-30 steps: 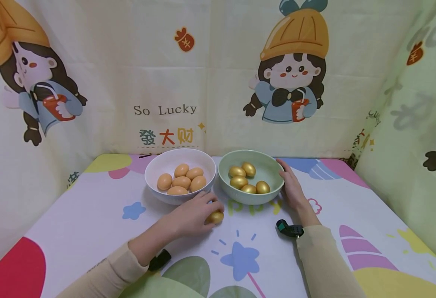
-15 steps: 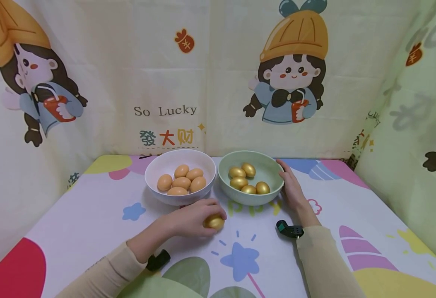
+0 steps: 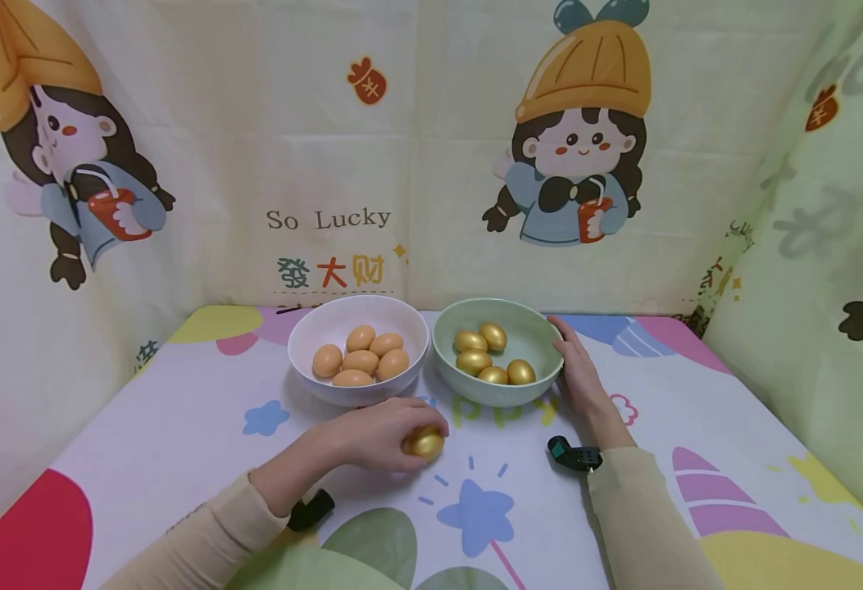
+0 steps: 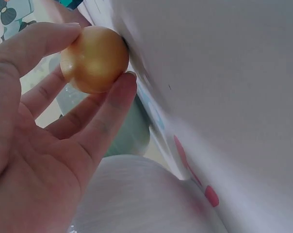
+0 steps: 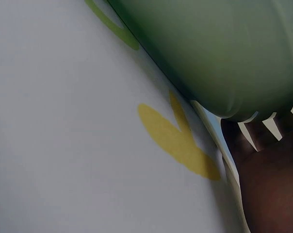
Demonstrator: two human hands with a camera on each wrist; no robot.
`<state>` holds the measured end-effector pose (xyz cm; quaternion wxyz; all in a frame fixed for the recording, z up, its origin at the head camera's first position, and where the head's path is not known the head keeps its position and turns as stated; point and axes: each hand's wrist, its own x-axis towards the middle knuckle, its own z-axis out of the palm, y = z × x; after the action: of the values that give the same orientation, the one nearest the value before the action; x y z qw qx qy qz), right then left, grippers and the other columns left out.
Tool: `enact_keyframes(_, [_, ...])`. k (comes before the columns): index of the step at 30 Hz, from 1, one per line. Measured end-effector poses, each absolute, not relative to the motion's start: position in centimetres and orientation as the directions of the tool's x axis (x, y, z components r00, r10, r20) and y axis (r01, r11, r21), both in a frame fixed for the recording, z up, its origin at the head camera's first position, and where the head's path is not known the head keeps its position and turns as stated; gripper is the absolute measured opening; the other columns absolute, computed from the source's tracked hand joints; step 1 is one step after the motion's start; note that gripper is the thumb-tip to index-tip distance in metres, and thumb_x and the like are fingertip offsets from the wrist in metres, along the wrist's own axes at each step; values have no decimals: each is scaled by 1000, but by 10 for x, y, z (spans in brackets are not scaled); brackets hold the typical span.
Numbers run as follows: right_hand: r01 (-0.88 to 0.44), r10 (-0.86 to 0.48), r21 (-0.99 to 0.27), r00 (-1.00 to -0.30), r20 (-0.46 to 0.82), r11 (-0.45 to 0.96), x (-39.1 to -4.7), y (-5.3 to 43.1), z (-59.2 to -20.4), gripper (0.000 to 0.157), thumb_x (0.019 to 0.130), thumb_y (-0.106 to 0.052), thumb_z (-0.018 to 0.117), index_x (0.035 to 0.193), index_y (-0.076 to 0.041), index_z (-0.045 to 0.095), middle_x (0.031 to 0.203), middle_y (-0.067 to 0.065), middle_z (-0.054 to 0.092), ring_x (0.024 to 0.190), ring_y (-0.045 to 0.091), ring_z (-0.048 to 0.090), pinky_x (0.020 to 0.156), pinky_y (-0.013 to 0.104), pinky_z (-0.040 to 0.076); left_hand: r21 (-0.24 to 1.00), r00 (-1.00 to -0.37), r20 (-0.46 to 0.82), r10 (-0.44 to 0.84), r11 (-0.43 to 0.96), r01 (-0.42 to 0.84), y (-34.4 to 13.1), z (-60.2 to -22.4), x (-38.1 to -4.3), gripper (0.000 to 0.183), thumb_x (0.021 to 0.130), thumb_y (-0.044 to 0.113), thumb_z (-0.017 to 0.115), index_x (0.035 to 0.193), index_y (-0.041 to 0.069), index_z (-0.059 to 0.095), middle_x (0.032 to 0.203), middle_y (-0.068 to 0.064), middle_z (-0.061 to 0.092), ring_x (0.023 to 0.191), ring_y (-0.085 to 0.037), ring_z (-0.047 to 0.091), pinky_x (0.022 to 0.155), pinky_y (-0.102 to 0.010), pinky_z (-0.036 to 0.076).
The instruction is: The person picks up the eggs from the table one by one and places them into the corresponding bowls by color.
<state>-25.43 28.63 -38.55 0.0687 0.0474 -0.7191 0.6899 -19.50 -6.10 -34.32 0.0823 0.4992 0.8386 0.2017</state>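
Note:
My left hand pinches a golden egg between thumb and fingertips, low over the table just in front of the bowls. In the left wrist view the golden egg sits at the tips of the fingers, away from the palm. A green bowl holds several golden eggs. On its right side my right hand holds it, thumb at the rim and fingers along the outer wall. To the left stands a white bowl with several brown eggs in it.
A printed cloth with coloured shapes covers the table. Curtains with cartoon figures hang behind and at both sides. The two bowls stand side by side near the table's back edge. Black wrist cameras sit by both sleeves.
My left hand has drawn slightly back toward me from the white bowl, with the golden egg in its fingers. The right hand and both bowls stay in place.

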Motion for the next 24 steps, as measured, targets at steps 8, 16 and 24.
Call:
enact_keyframes(8, [-163, 26, -985, -986, 165, 47, -254, 287, -386, 59, 104, -14, 28, 162, -11, 19, 164, 9, 22, 142, 28, 31, 115, 36, 26, 404, -476, 43, 878, 421, 812, -61, -343, -197, 30, 88, 15, 74, 116, 17, 65, 107, 8, 59, 95, -7, 54, 86, -25, 47])
enact_keyframes(16, [-161, 23, -985, -986, 163, 57, -254, 286, -385, 59, 104, -14, 28, 162, -10, 18, 165, 10, 21, 142, 29, 31, 115, 37, 27, 394, -502, 24, 864, 453, 799, -58, -338, -196, 28, 86, 13, 74, 113, 16, 65, 100, 7, 60, 90, -8, 54, 81, -25, 47])
enact_keyframes(24, [-166, 18, -986, -986, 166, 31, -253, 286, -385, 59, 104, -14, 28, 162, -11, 18, 165, 9, 20, 144, 28, 29, 117, 38, 24, 378, -502, 24, 865, 457, 805, -61, -337, -198, 33, 87, 11, 72, 119, 12, 67, 107, 5, 64, 94, -7, 55, 84, -26, 48])
